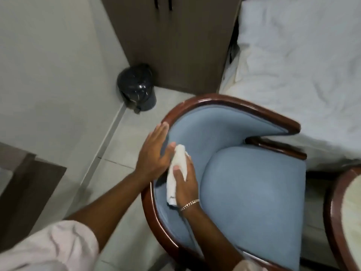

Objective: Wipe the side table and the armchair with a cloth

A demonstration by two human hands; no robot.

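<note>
Your right hand point(184, 179) grips a white cloth point(176, 173) against the blue armchair point(254, 182); your left hand point(154, 151) lies flat, fingers spread, on its rim. A black bin point(136, 87) stands beyond, a bed point(302, 65) alongside.

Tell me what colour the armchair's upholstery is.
Light blue upholstery, framed in dark reddish wood; seen in the head view.

Black pedal bin point(137, 88) in floor corner, beside brown cabinet point(172, 42). Bed point(300, 61) w/ rumpled white sheets at right.

A white cloth point(176, 173), bunched lengthwise, is pressed against the inner blue backrest of the wood-framed armchair point(254, 188).
</note>
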